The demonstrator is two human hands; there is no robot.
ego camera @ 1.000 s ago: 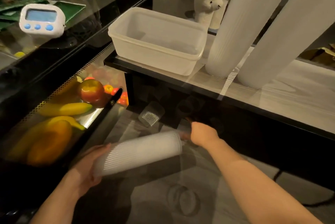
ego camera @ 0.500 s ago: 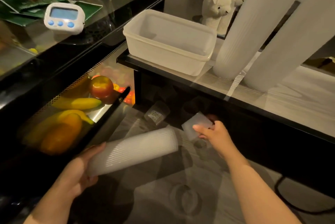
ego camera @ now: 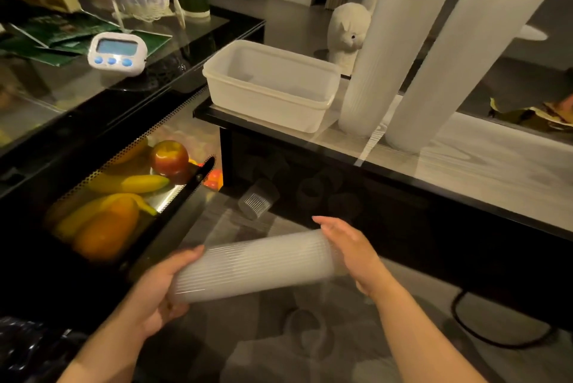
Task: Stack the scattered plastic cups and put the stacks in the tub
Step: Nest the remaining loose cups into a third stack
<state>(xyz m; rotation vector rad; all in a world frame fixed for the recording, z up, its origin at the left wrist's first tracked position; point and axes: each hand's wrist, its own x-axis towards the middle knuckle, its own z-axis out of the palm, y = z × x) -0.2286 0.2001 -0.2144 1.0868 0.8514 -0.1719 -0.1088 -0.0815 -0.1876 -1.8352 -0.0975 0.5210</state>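
Observation:
I hold a long stack of ribbed translucent plastic cups [ego camera: 257, 264] lying sideways, low over the floor. My left hand [ego camera: 155, 292] grips its left end from below. My right hand [ego camera: 350, 252] presses flat against its right end, fingers straight. The white tub [ego camera: 266, 103] stands with nothing in it on the glass table's near left corner. Beside the tub, two very tall cup stacks [ego camera: 381, 50] [ego camera: 459, 57] stand leaning on the table. One loose cup [ego camera: 259, 199] lies on its side on the floor under the table edge.
A black tray of fruit [ego camera: 124, 196] with an apple and bananas sits at the left. A white timer [ego camera: 116, 52] rests on the left glass table. A white plush toy [ego camera: 347, 29] stands behind the tub. A black cable [ego camera: 483, 333] runs along the floor.
My right hand picked a single cup off the floor under the table and brought it onto the right end of the stack. The stack has risen slightly.

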